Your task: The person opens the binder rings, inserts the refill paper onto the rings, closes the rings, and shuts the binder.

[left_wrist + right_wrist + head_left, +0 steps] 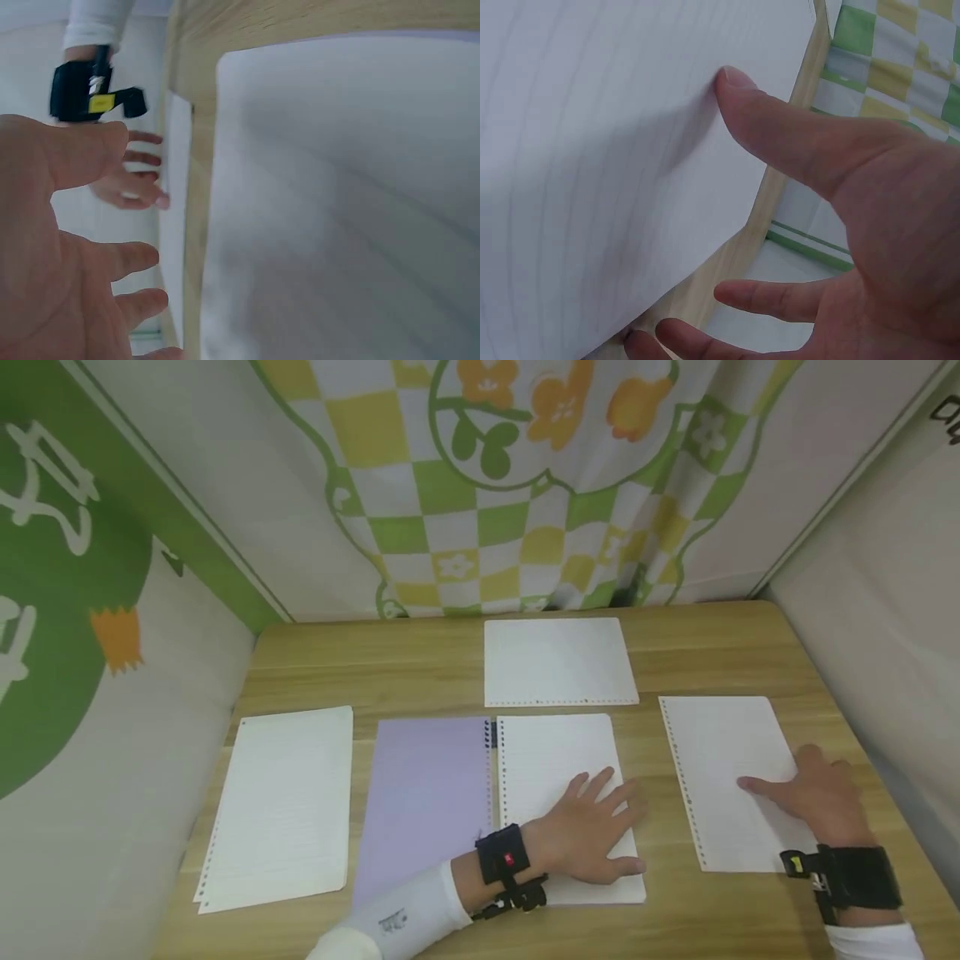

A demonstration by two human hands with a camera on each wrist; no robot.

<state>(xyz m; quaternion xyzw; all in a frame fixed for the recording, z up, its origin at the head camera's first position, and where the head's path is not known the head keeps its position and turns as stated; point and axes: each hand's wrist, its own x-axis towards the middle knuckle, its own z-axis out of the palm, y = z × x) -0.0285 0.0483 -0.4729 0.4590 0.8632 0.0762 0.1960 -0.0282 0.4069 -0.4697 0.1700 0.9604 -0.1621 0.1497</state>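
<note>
A ring-bound notebook lies spread out, its purple cover on the left and a white lined page on the right. My left hand is over that page with fingers spread, some reaching past its right edge. In the left wrist view the palm faces the camera and holds nothing. Over the right edge of a loose lined sheet is my right hand. Its thumb extends above the sheet; whether it touches is unclear. The other fingers spread beyond the edge, apart from the thumb.
Farther back lies another hole-punched sheet, turned sideways. To the left, overlapping lined sheets form a small stack. All rest on a wooden table, with a checkered curtain behind and pale walls at both sides.
</note>
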